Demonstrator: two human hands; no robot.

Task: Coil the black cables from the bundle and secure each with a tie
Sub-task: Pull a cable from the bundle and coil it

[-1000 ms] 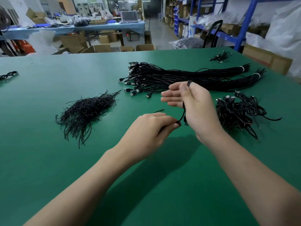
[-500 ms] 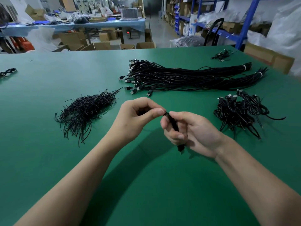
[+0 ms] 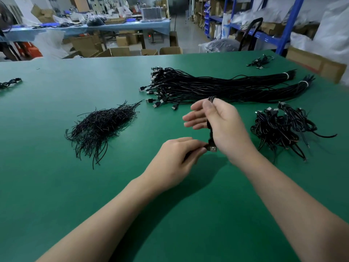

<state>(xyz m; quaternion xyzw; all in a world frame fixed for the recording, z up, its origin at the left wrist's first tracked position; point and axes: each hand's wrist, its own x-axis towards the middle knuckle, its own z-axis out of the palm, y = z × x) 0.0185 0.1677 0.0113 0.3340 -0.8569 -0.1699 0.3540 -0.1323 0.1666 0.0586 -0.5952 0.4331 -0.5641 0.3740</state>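
While folded into a slim hank, silver USB plug (image 3: 213, 148) lowest, the thin black cable (image 3: 210, 129) hangs just before the long tied bundle of black cables (image 3: 217, 87), the right hand (image 3: 224, 125) thumb clamping it, the left hand (image 3: 177, 156) fingertips pinching its plug.

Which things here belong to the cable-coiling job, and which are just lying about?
Job: left hand, right hand, held cable, cable bundle, tie pile, finished coils.
Lying about: far-right stray cables, left-edge stray cable, cardboard boxes.
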